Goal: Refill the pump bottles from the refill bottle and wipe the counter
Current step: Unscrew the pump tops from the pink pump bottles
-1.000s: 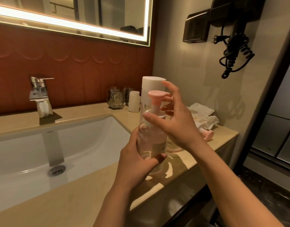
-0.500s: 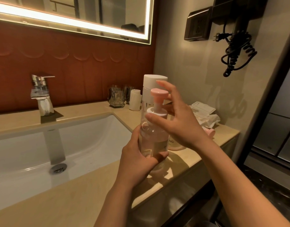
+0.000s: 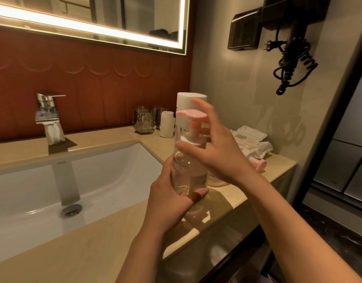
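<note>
A clear pump bottle [image 3: 186, 176] with pale pink liquid is held above the beige counter [image 3: 78, 248], right of the sink. My left hand [image 3: 172, 199] grips its body from the left. My right hand [image 3: 215, 152] wraps the white collar under the pink pump head [image 3: 193, 117], thumb in front, fingers behind. Directly behind stands a taller bottle with a white cap [image 3: 191, 99]. A second bottle [image 3: 214, 178] with printed letters is mostly hidden behind my right wrist. A loose pink pump head [image 3: 258, 163] lies on the counter further right.
A white sink [image 3: 53, 180] with a chrome tap [image 3: 48, 115] fills the left. Glass tumblers [image 3: 143, 121] and a white cup [image 3: 166, 124] stand at the back. Crumpled tissues and a wipes pack [image 3: 250, 139] lie by the right wall. A hairdryer [image 3: 294, 48] hangs above. The counter's edge drops off front right.
My right hand has shifted round the pump collar, and the pink nozzle has turned further to the left. The bottle stays in my left hand at about the same spot.
</note>
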